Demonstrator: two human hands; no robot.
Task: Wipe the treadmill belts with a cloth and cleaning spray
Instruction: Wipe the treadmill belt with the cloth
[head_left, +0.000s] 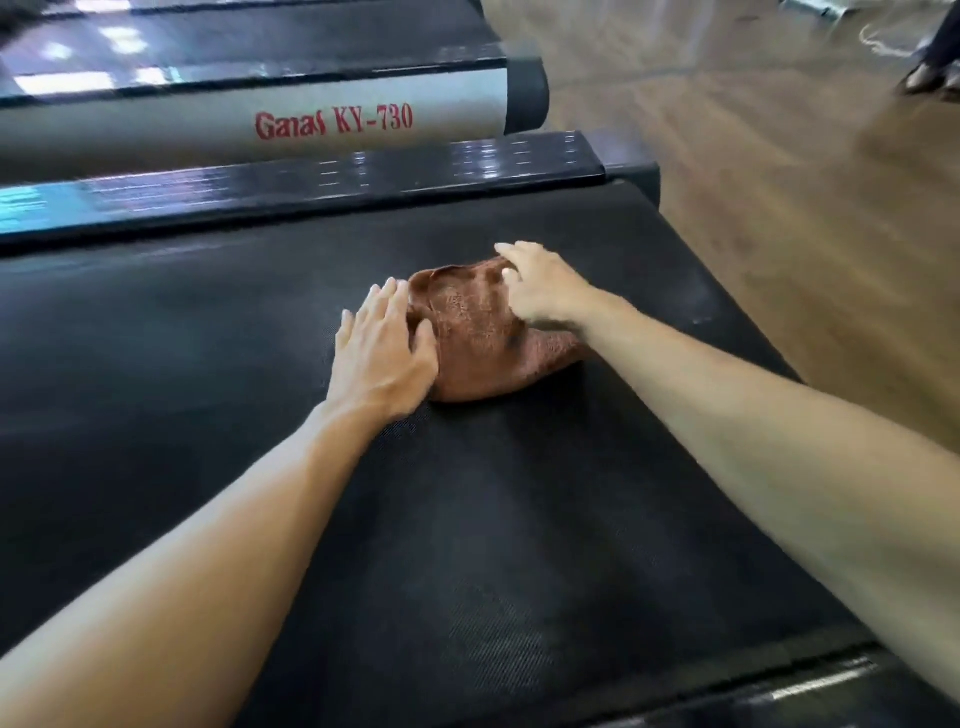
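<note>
While both flat hands, left hand (382, 343) and right hand (540, 291), press it, the cloth (475, 332) partly hides on the belt (208, 322).

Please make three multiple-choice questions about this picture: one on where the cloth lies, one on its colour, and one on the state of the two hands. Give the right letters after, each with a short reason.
1. Where does the cloth lie?
A. on the wooden floor
B. on the black treadmill belt
C. on the grey side cover with red lettering

2. What colour is the cloth?
A. reddish brown
B. bright blue
C. white

3. How are the hands placed?
A. both lifted well clear of the cloth
B. only one hand in view
C. left hand and right hand both at the cloth, fingers fairly straight

Answers:
1. B, the cloth rests bunched on the dark belt, away from the wooden floor.
2. A, its fabric shows a rusty brown tone.
3. C, one hand touches each side of the cloth, neither closed round it.
</note>
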